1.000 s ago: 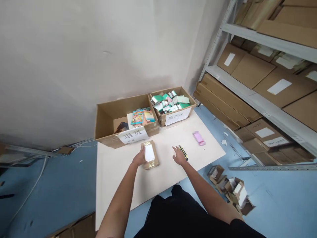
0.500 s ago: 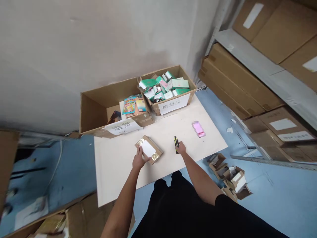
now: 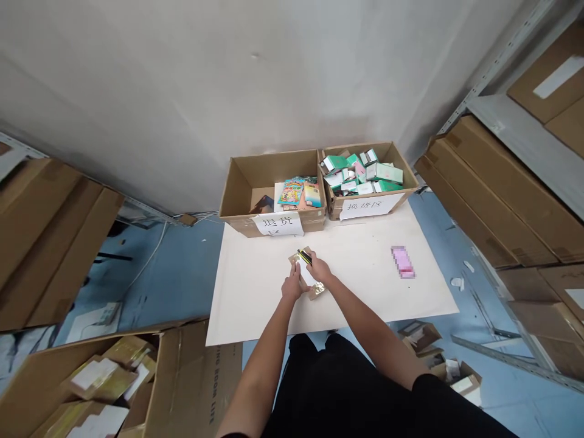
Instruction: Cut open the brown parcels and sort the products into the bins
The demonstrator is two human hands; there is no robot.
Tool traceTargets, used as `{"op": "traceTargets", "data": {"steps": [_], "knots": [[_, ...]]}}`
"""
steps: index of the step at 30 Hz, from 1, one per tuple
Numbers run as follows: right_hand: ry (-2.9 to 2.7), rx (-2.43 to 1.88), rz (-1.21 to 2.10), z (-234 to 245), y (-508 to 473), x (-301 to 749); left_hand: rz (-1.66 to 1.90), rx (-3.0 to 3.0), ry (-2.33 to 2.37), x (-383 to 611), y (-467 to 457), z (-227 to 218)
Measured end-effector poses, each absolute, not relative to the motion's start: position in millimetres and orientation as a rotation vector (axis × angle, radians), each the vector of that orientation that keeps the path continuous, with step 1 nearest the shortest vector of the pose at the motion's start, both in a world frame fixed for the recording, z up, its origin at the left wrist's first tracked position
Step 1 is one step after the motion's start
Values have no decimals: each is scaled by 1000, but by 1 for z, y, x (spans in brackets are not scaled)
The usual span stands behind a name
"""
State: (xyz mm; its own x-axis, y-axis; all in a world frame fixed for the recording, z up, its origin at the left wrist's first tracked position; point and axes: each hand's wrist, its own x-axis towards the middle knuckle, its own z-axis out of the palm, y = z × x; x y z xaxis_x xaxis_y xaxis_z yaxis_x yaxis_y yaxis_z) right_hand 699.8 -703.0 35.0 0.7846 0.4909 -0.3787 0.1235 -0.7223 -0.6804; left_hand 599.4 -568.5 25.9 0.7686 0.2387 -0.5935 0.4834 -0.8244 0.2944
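A small cardboard parcel (image 3: pixel 318 291) with shiny tape at its ends and a white label lies on the white table (image 3: pixel 253 286). My left hand (image 3: pixel 293 285) grips it from the left side, thumb and fingers along its edges. My right hand (image 3: pixel 320 269) is closed around a black-and-yellow utility knife (image 3: pixel 304 257), held over the parcel's far end. Whether the blade touches the tape is too small to tell. Parts of the parcel are hidden under both hands.
Behind stand two labelled open boxes, the left box (image 3: pixel 246 226) with booklets and the right box (image 3: pixel 331 210) with green-and-white cartons. A pink pixelated item (image 3: pixel 403 262) lies at the table's right. A large box (image 3: pixel 155 371) of parcels stands lower left. Shelves (image 3: pixel 515 131) flank the right.
My right hand has brought the utility knife left from the bare tabletop to over the parcel. My left hand still holds the parcel. The camera view has turned left.
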Motion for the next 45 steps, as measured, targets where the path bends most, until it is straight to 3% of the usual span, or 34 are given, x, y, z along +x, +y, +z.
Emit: {"op": "traceTargets", "data": {"steps": [7,15,23,32,38,45], "knots": [[-555,-2684,873,50,-691,675,-741,2516,457,595,-564,25],[-565,-2748,1045,78,-701,665,-660,2548,340,588,-545,28],[-523,-2764,1189,82,-771,612,-755,2665,282,604,-548,29],[97,-2728,625,64,-805,603,-735,2828,244,601,-572,36],[229,-2554,634,32,-753,636,-685,2865,430,564,-605,35],[140,-2348,492,46,-778,667,-507,2861,219,549,-581,43]]}}
